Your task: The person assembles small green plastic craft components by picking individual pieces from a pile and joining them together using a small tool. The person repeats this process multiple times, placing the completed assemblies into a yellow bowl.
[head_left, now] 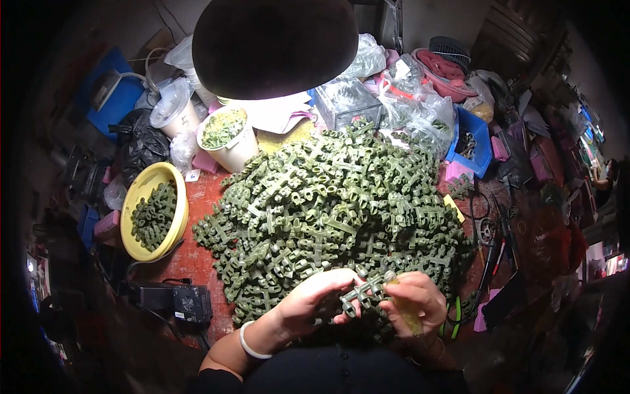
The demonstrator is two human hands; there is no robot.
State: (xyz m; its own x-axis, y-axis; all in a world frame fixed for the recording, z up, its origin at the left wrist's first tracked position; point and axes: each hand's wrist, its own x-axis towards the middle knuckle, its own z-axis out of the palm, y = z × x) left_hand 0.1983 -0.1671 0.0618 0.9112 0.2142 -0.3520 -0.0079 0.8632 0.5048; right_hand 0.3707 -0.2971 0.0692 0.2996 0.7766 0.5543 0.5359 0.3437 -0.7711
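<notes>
Landmark: green parts pile (pixel 335 203). At its near edge, left hand (pixel 315 294) and right hand (pixel 423 299) grip one green piece (pixel 363 293). Yellow basin (pixel 183 211) left of it, blue bin (pixel 484 146) behind-right.

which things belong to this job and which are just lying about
Likely in the job:
green part in left hand and right hand
pile of green parts
yellow basin with more

Apparently just lying about:
black plastic bag
blue bin at right

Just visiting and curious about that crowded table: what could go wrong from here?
The green ring-lined bar in the left hand and right hand might slip and get lost in the heap of similar green pieces. The right hand could also bump the green-handled tool beside it.
</notes>
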